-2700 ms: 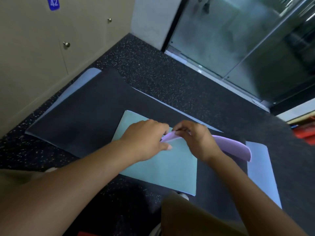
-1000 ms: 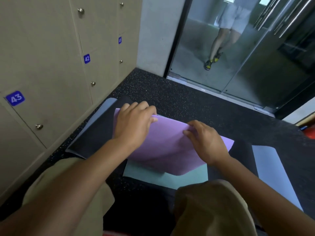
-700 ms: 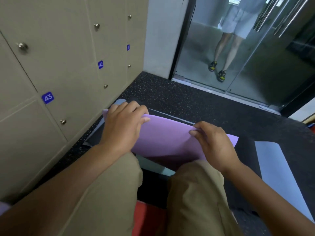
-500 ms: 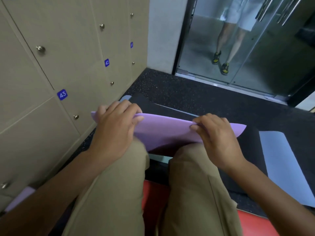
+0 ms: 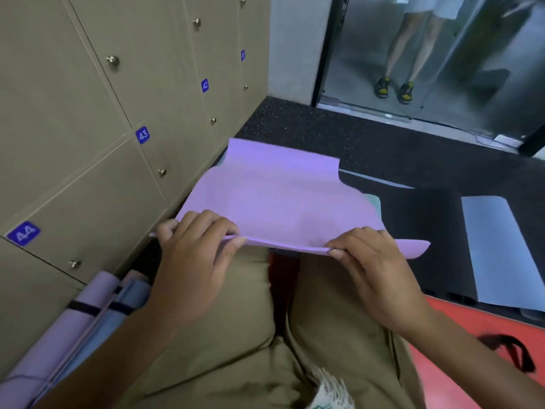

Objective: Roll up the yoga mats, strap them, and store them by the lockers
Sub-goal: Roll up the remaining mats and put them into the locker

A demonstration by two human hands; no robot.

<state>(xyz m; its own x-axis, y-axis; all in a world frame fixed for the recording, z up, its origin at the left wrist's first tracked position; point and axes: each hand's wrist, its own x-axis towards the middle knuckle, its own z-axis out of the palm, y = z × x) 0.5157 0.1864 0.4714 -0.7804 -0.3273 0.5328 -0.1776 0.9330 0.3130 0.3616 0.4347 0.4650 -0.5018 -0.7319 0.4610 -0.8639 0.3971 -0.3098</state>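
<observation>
Pinching the purple mat (near edge), both hands: left, right.

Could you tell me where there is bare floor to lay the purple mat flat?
Bare speckled floor lies beyond the purple mat, up to the glass door. The near floor is crowded: black mat, blue mat, and rolled mats by the lockers.

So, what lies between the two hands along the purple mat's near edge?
Only the bare edge of the thin purple yoga mat, in the head view, between left hand and right hand.
</observation>
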